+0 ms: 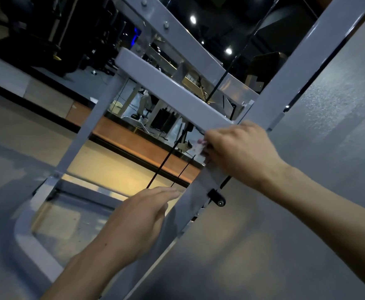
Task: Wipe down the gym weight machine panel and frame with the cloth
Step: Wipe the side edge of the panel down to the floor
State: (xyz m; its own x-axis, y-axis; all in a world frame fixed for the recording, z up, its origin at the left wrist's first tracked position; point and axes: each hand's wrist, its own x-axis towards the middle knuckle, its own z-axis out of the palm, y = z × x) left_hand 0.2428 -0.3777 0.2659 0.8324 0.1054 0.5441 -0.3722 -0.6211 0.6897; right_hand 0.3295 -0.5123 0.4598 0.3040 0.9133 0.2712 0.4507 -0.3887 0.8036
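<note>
The grey metal frame (173, 92) of the weight machine fills the view, tilted, with a crossbar meeting a long upright (285, 83). My right hand (240, 150) grips a small pale cloth (197, 146) and holds it against the upright just below the crossbar joint; most of the cloth is hidden under the fingers. My left hand (140, 219) lies flat with straight fingers against the lower part of the same upright. A grey panel (328, 148) runs along the right of the upright.
Two black cables (166, 163) run down through the frame opening between my hands. A black clip with a bolt (217, 198) sits on the upright below my right hand. Beyond the frame are a wooden ledge (134, 144) and dark gym equipment.
</note>
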